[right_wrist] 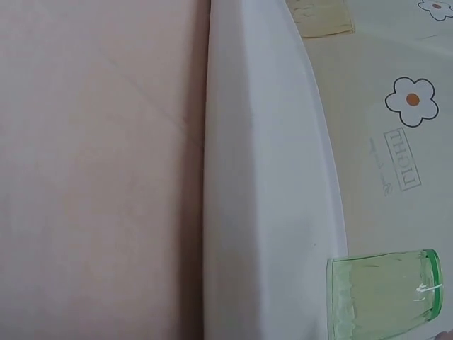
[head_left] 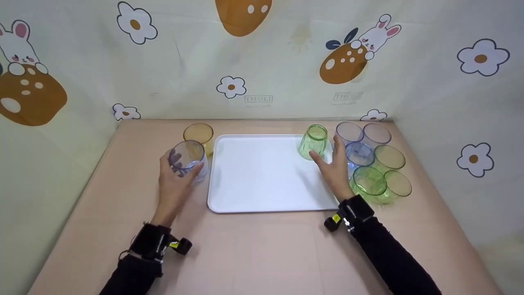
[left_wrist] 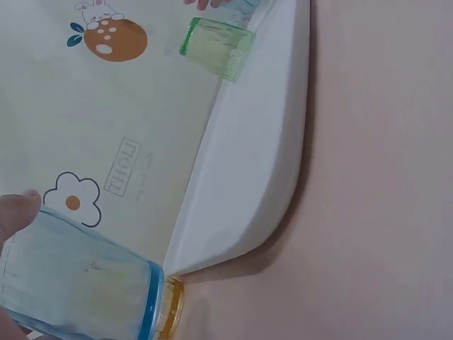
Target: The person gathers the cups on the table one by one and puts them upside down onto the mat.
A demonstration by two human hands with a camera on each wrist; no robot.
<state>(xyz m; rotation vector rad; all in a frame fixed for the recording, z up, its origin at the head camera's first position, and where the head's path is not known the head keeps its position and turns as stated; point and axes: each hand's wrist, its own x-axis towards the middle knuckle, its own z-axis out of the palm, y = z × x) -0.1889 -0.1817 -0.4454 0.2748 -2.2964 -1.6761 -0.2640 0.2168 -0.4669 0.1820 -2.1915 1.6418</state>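
My left hand (head_left: 174, 184) grips a pale blue drinking glass (head_left: 186, 155) by its side, thumb on the right and fingers behind, left of the white tray (head_left: 266, 176). The glass is mouth up, its thick blue base (left_wrist: 150, 301) lowest in the left wrist view. Behind it stands an amber glass (head_left: 199, 132). A green glass (head_left: 314, 141) sits upside down at the tray's back right corner. Right beside it is my right hand (head_left: 335, 170), thumb and fingers spread; its thumb tip overlaps the green glass in the head view.
Several upright glasses crowd together right of the tray, among them a blue glass (head_left: 360, 153) and a green-rimmed glass (head_left: 369, 180). A patterned cloth wall (head_left: 184, 94) closes off the back of the table (head_left: 262, 250).
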